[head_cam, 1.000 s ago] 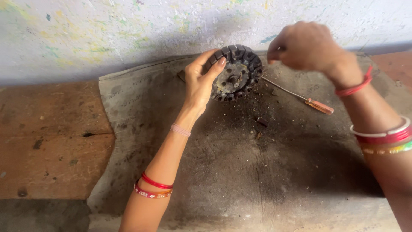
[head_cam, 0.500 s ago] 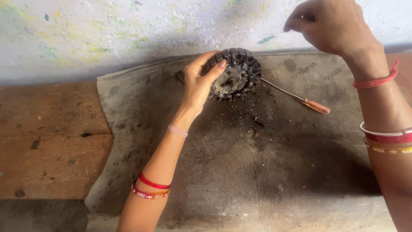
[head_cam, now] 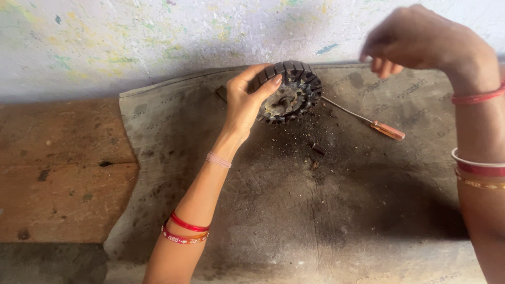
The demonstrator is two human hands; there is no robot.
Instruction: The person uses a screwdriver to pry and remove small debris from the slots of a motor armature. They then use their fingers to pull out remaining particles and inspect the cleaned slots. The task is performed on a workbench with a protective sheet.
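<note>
My left hand [head_cam: 246,104] grips the left rim of a dark, round, slotted metal part [head_cam: 295,90], holding it tilted up on its edge on a grey mat [head_cam: 315,215]. My right hand [head_cam: 421,39] is raised at the upper right, well above the mat and clear of the part. It is blurred, with its fingers curled and pinched together. Whether something small sits between them cannot be told. A screwdriver with an orange handle [head_cam: 387,130] lies on the mat just right of the part, its shaft pointing toward it.
Dark crumbs and small bits of debris [head_cam: 318,150] lie scattered on the mat below the part. A paint-speckled white wall [head_cam: 131,42] runs along the back. To the left of the mat is a brown, stained surface [head_cam: 58,168].
My right hand lifted away from the part's right rim and moved up and to the right. My left hand kept hold of the part, and the screwdriver stayed where it lay.
</note>
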